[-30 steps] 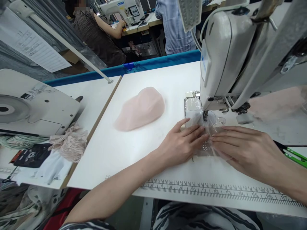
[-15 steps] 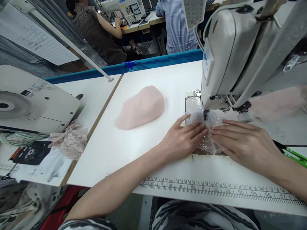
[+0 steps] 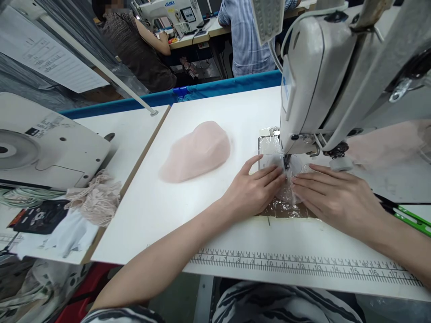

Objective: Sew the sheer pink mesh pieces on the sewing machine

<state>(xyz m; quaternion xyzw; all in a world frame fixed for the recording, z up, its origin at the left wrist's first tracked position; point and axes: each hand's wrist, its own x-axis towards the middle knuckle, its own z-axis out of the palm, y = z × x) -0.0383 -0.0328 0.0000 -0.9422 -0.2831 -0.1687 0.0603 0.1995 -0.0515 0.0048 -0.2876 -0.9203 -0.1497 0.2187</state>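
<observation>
Head view: left hand (image 3: 254,190) and right hand (image 3: 336,197), fingers laid flat, have edged sheer fabric (image 3: 288,192) farther under the right-side sewing machine (image 3: 305,85), apparently feeding it through.

On the far sewing machine (image 3: 153,11), the brand name "JUKI" is standing out in blue letters (image 3: 169,3). Its small display (image 3: 188,14) is showing details too tiny to read. The near sewing machine (image 3: 305,85) is carrying blue lettering (image 3: 285,87) on its side plate, turning too sharply away to be read surely. Along the front edge of the worktop (image 3: 175,224), a printed ruler scale (image 3: 303,265) is running, its numbers climbing rightward, with 7 through 17 showing. The hanging paper sheet (image 3: 50,58) is bearing printed lines, and the left machine (image 3: 77,150) is wearing a dark label (image 3: 32,131); both are staying illegible.
</observation>
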